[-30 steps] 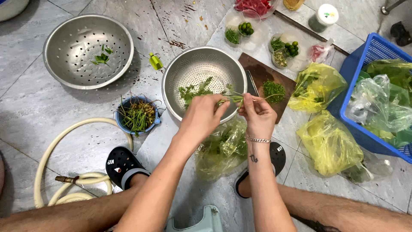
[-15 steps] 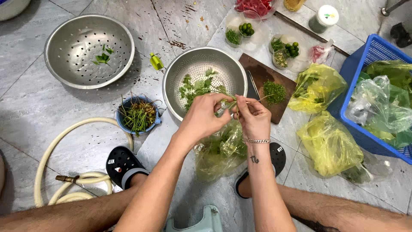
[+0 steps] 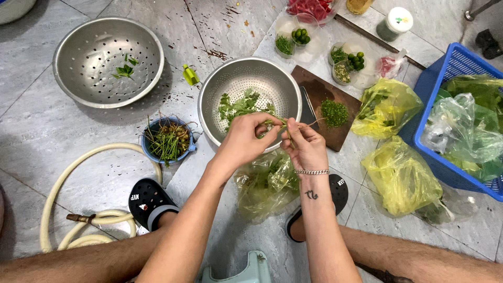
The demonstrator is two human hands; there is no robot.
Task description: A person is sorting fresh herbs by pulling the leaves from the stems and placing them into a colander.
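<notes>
Both hands (image 3: 277, 139) lower, herb sprig (image 3: 276, 123) between.

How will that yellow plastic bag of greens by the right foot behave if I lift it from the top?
The yellow bag looks thin and crumpled, so it would probably sag and stretch rather than keep its shape. Its leafy contents suggest it is light for its size. It lies slumped open on the floor tiles, so greens might spill unless the mouth is gathered first.
</notes>
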